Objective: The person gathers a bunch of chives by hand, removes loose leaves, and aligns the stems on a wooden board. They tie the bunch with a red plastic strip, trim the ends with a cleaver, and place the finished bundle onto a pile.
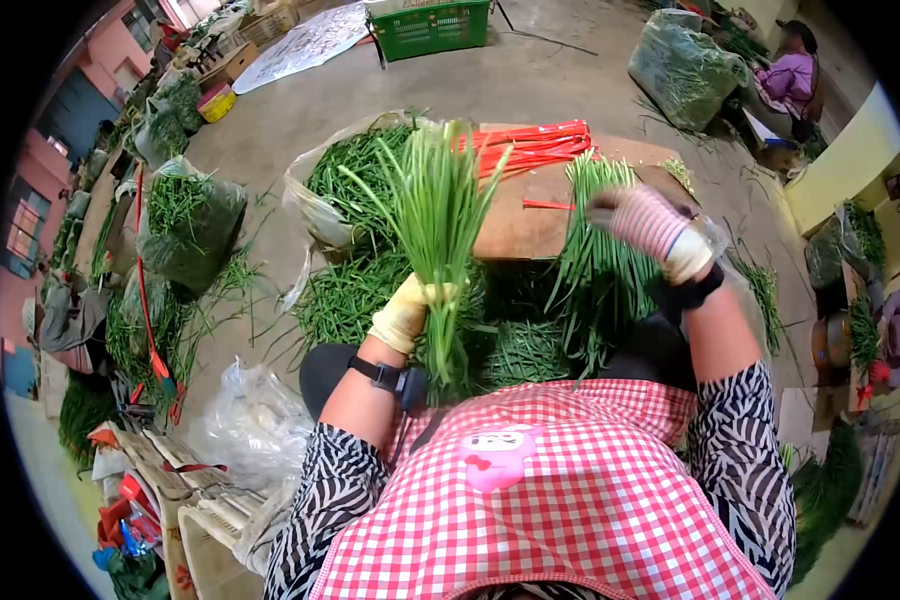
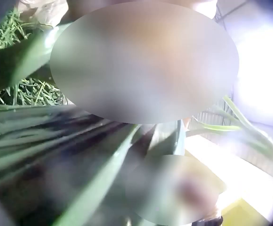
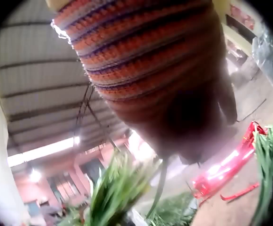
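Observation:
In the head view my left hand (image 1: 402, 315), in a pale yellow glove, grips an upright bunch of long green chive-like stalks (image 1: 440, 210) around its lower part. The stalks fan out above the fist. Green blades (image 2: 103, 179) cross the left wrist view, where much is blurred. My right hand (image 1: 650, 225), in a pink-striped glove, is raised over a pile of similar stalks (image 1: 595, 290) at the board's right side. In the right wrist view a thin green stem (image 3: 160, 188) shows just below its blurred fingertips; I cannot tell whether they hold it.
A brown board (image 1: 515, 230) bears a bundle of red ties (image 1: 535, 145) and one loose red tie (image 1: 548, 205). Left of it, a plastic bag (image 1: 315, 190) brims with greens. A green crate (image 1: 430, 32) stands at the back. Bagged greens (image 1: 685, 70) and a seated person (image 1: 790, 80) are at far right.

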`<state>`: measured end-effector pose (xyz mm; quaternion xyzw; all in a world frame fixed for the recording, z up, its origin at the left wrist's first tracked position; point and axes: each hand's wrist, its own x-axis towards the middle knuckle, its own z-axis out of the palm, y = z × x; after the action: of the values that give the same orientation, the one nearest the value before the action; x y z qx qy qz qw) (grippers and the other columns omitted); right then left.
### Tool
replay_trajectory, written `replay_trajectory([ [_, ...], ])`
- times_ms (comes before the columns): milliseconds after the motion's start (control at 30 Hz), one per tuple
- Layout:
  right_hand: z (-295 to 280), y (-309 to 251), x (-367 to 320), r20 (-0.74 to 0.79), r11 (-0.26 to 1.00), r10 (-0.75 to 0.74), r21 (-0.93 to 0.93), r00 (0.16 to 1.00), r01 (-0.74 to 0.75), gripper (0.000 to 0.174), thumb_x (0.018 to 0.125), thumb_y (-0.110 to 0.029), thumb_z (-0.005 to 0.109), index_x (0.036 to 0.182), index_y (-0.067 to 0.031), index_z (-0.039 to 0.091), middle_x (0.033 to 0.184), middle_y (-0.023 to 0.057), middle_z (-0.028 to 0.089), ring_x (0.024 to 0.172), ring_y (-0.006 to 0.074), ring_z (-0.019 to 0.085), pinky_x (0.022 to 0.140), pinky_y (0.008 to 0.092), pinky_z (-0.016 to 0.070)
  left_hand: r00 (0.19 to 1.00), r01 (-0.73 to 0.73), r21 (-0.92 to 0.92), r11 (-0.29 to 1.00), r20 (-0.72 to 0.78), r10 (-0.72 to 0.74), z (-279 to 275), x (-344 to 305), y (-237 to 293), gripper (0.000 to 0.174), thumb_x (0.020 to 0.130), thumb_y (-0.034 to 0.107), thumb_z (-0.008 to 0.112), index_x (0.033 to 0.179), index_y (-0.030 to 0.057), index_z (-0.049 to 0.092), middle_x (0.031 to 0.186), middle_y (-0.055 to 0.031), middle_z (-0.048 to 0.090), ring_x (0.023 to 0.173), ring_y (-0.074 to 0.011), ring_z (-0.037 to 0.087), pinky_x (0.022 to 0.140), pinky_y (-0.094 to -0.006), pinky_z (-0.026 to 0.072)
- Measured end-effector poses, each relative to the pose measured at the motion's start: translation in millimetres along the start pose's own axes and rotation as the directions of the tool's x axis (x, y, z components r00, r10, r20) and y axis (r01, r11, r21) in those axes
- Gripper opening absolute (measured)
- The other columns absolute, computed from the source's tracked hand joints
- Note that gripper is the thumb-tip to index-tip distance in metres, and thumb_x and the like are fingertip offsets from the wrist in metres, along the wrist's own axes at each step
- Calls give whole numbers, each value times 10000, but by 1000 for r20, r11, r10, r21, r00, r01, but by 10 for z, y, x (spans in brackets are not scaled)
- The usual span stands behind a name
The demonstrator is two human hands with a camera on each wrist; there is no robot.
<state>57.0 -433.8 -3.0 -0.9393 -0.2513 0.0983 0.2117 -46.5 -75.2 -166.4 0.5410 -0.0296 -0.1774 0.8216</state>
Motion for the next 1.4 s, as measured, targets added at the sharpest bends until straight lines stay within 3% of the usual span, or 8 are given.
replay_trajectory([
  [167,1007,-169,-214,343,932,-285,-118,895,342,372,838,-158,704,1198,-69,737,1051,192,744,990,366,714,899,446,569,979,-196,325,925,5,205,12,-91,115,316,901,175,742,1171,15,704,950,-63,716,775,-151,649,716,-284,516],
  [233,1159,-261,-224,330,917,-389,53,860,395,327,878,-127,681,1195,-68,736,1053,191,744,992,355,717,897,433,570,897,-386,754,531,173,406,-129,-46,24,271,932,122,701,1173,2,731,963,-83,729,784,-149,662,722,-276,519],
  [333,1480,-728,-218,236,815,-563,320,792,483,308,944,-194,660,1234,-113,721,1100,183,736,994,357,710,902,418,565,995,30,163,986,-96,-14,183,-56,163,240,971,166,643,1141,17,724,888,-46,715,824,-150,661,791,-306,515],
  [533,1508,-1281,-23,-9,809,-520,314,854,496,311,972,-233,609,1256,-138,691,960,185,726,865,379,713,775,434,590,998,-55,352,934,-6,62,121,158,-134,305,881,90,749,1176,16,722,1072,-74,738,973,-170,683,879,-330,541],
  [733,1354,-1526,334,-147,828,-535,-283,832,483,309,867,-195,667,1134,-39,665,696,139,663,665,367,683,607,494,546,976,-90,315,945,-162,147,159,395,-506,346,891,104,753,1224,26,698,1077,-70,735,979,-176,683,890,-339,538],
  [867,1453,-1623,611,221,785,-285,-504,933,359,156,822,-179,692,902,-52,733,738,117,722,712,341,728,632,458,574,958,-79,130,988,-264,111,263,480,-614,362,894,115,756,1239,31,689,1078,-70,733,975,-178,682,888,-342,538],
  [1133,1053,-1142,716,-307,928,27,362,951,91,406,932,-404,650,1063,-32,746,977,235,739,931,386,718,868,448,570,999,-22,-10,1000,40,22,373,129,-142,275,898,156,742,1129,18,683,994,-39,687,825,-144,630,740,-292,508],
  [1400,1043,-1081,860,-353,955,187,284,917,-85,496,880,-427,724,1181,-34,690,994,233,740,933,381,722,869,451,567,1000,-1,-41,999,0,1,528,126,-101,228,894,130,722,1083,8,681,971,-30,677,785,-137,613,733,-282,498],
])
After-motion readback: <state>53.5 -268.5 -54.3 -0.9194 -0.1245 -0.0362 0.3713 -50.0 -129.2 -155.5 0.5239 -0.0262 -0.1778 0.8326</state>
